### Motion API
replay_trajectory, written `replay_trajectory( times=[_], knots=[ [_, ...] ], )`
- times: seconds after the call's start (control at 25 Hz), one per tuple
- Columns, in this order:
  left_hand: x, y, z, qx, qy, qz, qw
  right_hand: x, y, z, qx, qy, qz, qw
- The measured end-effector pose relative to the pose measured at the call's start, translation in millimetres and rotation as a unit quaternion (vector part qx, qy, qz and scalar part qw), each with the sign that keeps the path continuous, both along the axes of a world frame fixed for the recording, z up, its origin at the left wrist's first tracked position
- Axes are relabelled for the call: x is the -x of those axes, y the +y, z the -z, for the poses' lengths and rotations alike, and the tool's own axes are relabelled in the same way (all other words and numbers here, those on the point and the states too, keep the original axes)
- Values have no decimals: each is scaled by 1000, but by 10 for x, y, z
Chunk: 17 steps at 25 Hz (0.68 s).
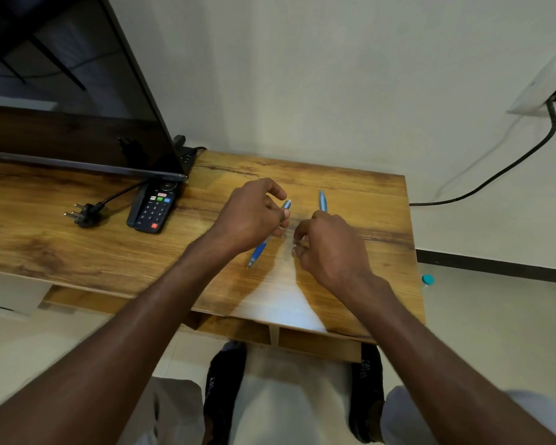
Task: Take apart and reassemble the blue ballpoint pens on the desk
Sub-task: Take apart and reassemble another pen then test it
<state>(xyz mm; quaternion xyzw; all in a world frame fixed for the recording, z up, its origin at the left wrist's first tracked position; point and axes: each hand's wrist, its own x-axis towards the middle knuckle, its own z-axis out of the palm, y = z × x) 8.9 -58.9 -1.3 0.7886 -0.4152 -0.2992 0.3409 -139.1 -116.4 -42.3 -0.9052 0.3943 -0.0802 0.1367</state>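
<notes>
Two blue ballpoint pens are on the wooden desk point(350, 194). My left hand point(251, 216) grips the first pen point(260, 250) around its middle; its dark blue grip and tip point toward me and its light blue top pokes out past my thumb. The second pen point(322, 200) lies on the desk to the right, its lower part hidden behind my right hand point(328, 248). My right hand's fingers are curled, pinching something small and pale that I cannot make out.
A black remote control point(153, 207) and a loose black plug point(84, 215) lie at the left, below a dark TV screen point(77, 91). A cable runs from a wall socket point(546, 88) at the right. A teal cap point(428, 279) lies on the floor.
</notes>
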Motion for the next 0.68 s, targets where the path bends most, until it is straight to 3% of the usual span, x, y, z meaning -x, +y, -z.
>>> replay_trajectory(
  times=[0.68],
  knots=[
    [38, -22, 47, -5, -9, 17, 1000, 16, 69, 71, 2, -9, -18, 1000]
  ],
)
